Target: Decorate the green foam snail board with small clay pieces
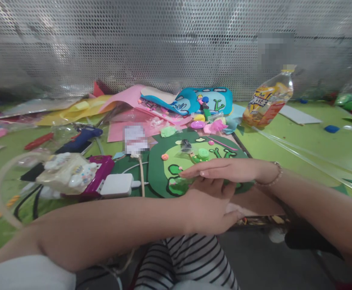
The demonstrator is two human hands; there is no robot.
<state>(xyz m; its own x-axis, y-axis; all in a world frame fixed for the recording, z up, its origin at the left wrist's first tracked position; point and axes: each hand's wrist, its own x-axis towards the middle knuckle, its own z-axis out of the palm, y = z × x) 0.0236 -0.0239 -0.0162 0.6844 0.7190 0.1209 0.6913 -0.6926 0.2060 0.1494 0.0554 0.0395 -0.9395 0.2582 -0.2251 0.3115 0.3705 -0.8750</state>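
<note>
My right hand (233,169) lies stretched out flat across the fingers of my left hand (208,205), with a beaded bracelet at its wrist. The left hand is also extended, its thumb pointing right; its fingertips are partly covered. Whether anything sits between the two palms is hidden. Just behind and beneath them lies a dark green, rounded craft board (157,145) with a lighter green middle. On it are a light green clay spiral (203,154), an orange clay flower (164,157), a dark lump in clear wrap (186,146) and black-outlined green shapes.
A blue decorated craft piece (224,100) and pink sheets (127,98) lie behind. A drink bottle (269,98) leans at right near clear sticks (308,155). At left are a blue glue gun (82,137), a white charger (117,185) and cables. A perforated metal panel (133,48) closes the back.
</note>
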